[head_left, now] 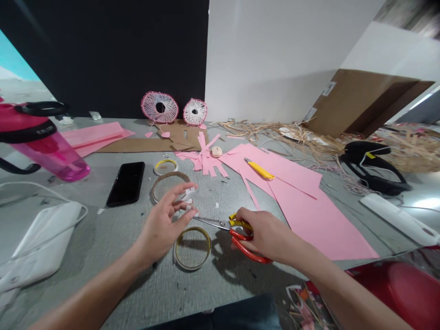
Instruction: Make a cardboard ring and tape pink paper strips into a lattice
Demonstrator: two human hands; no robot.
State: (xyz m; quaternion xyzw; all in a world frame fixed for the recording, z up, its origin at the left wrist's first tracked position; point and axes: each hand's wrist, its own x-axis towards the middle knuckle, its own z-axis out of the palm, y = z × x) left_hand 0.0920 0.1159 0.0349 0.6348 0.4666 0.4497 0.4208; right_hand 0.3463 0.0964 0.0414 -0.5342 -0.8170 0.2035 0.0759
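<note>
Scissors (222, 223) with red and yellow handles are gripped in my right hand (268, 231), their blades pointing left and looking closed. The blade tip meets the fingertips of my left hand (160, 227), whose thumb and fingers pinch a small piece of white tape (188, 208). Another white bit (190, 190) clings to a raised finger. Just below lies a roll of tape (193, 266), and a brown ring (153, 188) sits partly hidden behind my left hand. A smaller yellow-lined roll (166, 173) rests farther back.
Pink paper sheets (330, 224) cover the right side, with a yellow box cutter (263, 171) on top. A black phone (126, 183), a pink bottle (65, 160) and a white device (51, 243) stand left. Two thread-wound rings (151, 107) lean against the back panel, near dried strips (309, 140).
</note>
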